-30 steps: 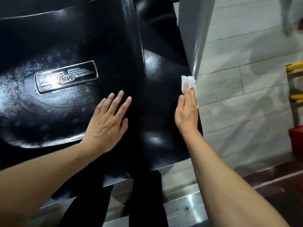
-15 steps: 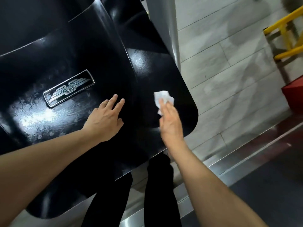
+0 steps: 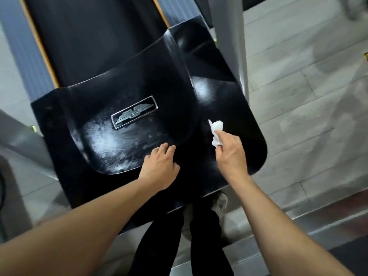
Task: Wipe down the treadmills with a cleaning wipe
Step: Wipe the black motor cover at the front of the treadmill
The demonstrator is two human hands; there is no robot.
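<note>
So right hand [image 3: 231, 154] pinching wipe [image 3: 216, 132], left hand [image 3: 159, 168] resting loose on treadmill cover [image 3: 139, 140]; flatten wipe, overlap strokes toward lower-right corner.

The treadmill's black motor cover [image 3: 95, 148] lies largely bare, its raised dome carrying only a metal badge [image 3: 134, 112]; the left hand [image 3: 160, 166] rests at the dome's near edge and the right hand [image 3: 231, 151], pinching a white wipe [image 3: 216, 129], stands over the flat right wing. A grey upright post [image 3: 229, 42] closes off the far right corner, and another grey strut [image 3: 22, 142] crowds the left edge. Beyond the cover's rounded right corner the tiled floor [image 3: 308, 96] is open, and the black belt [image 3: 89, 36] stretches away behind the dome.
</note>
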